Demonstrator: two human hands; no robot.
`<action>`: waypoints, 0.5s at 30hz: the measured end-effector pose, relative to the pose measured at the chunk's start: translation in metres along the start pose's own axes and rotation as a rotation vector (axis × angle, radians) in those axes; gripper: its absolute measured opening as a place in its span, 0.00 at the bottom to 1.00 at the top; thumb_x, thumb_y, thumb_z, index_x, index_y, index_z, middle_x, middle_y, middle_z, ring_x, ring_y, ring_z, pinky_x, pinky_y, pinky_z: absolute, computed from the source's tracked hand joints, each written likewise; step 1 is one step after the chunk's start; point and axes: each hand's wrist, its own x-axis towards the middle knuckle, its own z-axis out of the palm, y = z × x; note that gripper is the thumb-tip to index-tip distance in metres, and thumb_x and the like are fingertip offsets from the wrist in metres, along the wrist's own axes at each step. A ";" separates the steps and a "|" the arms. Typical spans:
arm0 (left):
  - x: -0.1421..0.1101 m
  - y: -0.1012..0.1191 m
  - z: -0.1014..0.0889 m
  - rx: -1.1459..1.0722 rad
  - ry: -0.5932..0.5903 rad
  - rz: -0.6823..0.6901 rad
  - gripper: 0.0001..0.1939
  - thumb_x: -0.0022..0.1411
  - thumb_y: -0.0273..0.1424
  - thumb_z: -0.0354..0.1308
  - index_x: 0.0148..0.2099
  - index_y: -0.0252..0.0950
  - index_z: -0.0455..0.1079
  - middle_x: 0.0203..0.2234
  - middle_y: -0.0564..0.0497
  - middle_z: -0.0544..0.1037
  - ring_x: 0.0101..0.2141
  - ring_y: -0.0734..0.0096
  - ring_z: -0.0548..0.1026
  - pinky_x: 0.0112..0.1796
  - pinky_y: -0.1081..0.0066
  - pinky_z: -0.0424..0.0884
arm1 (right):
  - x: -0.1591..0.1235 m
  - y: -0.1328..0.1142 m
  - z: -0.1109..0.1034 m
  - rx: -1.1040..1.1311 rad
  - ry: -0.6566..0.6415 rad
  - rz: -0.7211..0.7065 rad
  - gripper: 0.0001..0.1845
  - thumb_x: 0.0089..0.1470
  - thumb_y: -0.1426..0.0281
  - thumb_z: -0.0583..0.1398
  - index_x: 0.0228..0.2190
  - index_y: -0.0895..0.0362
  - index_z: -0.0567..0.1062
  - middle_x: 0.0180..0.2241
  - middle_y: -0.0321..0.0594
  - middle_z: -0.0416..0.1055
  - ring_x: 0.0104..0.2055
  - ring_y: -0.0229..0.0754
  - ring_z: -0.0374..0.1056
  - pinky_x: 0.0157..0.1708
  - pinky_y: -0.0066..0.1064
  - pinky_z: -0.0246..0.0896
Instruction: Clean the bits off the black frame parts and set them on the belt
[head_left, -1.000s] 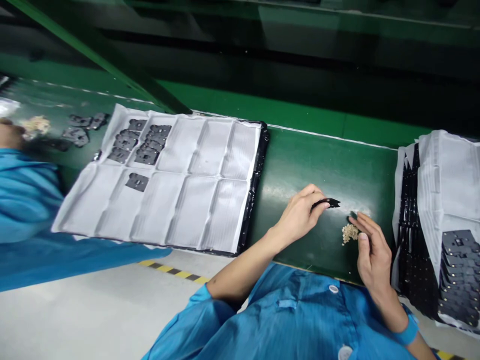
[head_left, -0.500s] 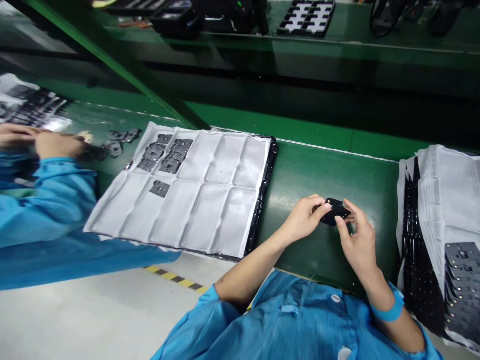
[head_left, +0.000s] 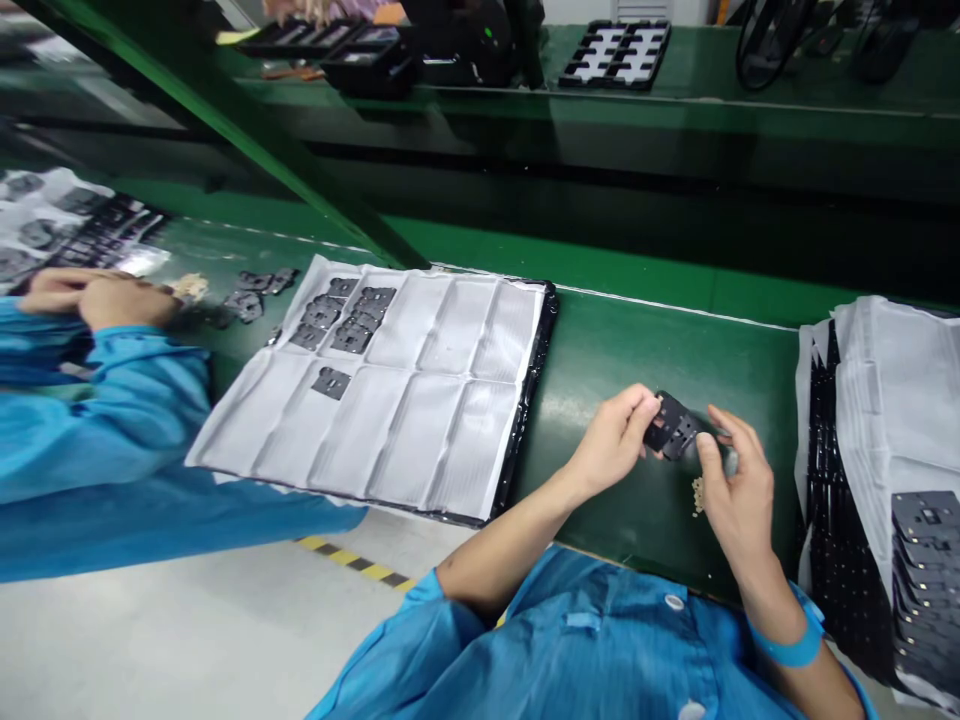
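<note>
Above the green belt, my left hand pinches a small flat black plastic part by its left edge. My right hand is at the part's right side, thumb and fingers curled against it. Just below the part, a little heap of tiny tan pieces lies on the belt, partly hidden by my right hand. Whether my right fingers also hold one of those pieces I cannot make out.
A black tray lined with white sheet lies left, several black parts in its far-left pockets. A stack of trays with black parts stands right. A co-worker's hands work at far left beside loose parts.
My right hand left the tan heap and came up to the black part, which both hands now hold. The camera tilted up, revealing the far belt.
</note>
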 end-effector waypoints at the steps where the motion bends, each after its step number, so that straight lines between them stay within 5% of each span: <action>1: -0.004 0.004 0.001 0.024 -0.076 -0.002 0.22 0.78 0.50 0.48 0.39 0.38 0.64 0.30 0.55 0.73 0.24 0.75 0.76 0.27 0.74 0.68 | 0.001 -0.006 -0.005 -0.004 0.016 -0.022 0.21 0.71 0.56 0.61 0.57 0.55 0.81 0.56 0.53 0.80 0.54 0.53 0.78 0.53 0.48 0.76; 4: -0.015 0.017 0.006 0.115 -0.173 0.028 0.19 0.79 0.46 0.48 0.40 0.37 0.66 0.31 0.55 0.74 0.23 0.78 0.75 0.27 0.76 0.68 | 0.002 -0.024 -0.017 0.134 -0.031 -0.007 0.17 0.71 0.59 0.63 0.54 0.54 0.82 0.48 0.47 0.83 0.43 0.46 0.80 0.43 0.38 0.78; 10: -0.035 0.028 0.013 -0.082 -0.212 0.075 0.14 0.76 0.42 0.58 0.45 0.36 0.68 0.35 0.51 0.79 0.31 0.74 0.79 0.35 0.73 0.76 | -0.007 -0.042 -0.023 0.363 -0.010 0.101 0.09 0.70 0.63 0.66 0.42 0.54 0.84 0.30 0.36 0.77 0.26 0.36 0.71 0.25 0.26 0.68; 15: -0.045 0.031 0.015 0.224 -0.178 0.269 0.12 0.80 0.37 0.50 0.44 0.37 0.68 0.28 0.55 0.74 0.26 0.76 0.71 0.31 0.73 0.66 | -0.011 -0.041 -0.032 0.473 -0.112 0.077 0.10 0.71 0.64 0.64 0.48 0.51 0.85 0.40 0.38 0.79 0.25 0.32 0.66 0.25 0.26 0.64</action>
